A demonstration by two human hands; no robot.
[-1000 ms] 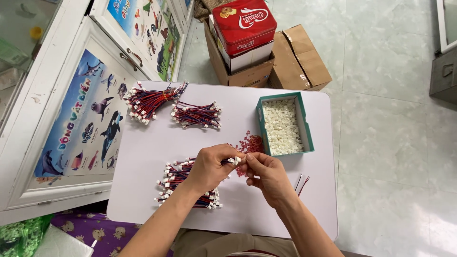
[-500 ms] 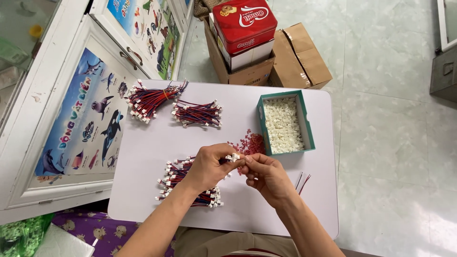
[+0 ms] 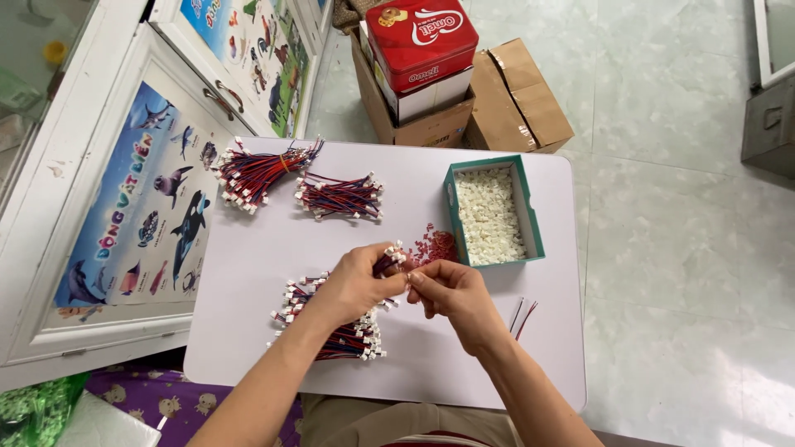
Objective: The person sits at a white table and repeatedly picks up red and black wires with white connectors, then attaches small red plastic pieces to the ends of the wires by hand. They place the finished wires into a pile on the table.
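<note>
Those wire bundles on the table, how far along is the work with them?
Looks done: two tied bundles at the table's far side and a pile with white plugs under the left hand. In hand: both hands, left and right hand, pinch one wire's end. Left: many white plugs in the green box and a few loose wires.

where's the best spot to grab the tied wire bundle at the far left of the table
Grip the tied wire bundle at its banded waist, probably from above. The wires pinch together there and fan out toward the white connectors, so the waist is the narrowest, firmest part. It lies flat on the white table.
</note>
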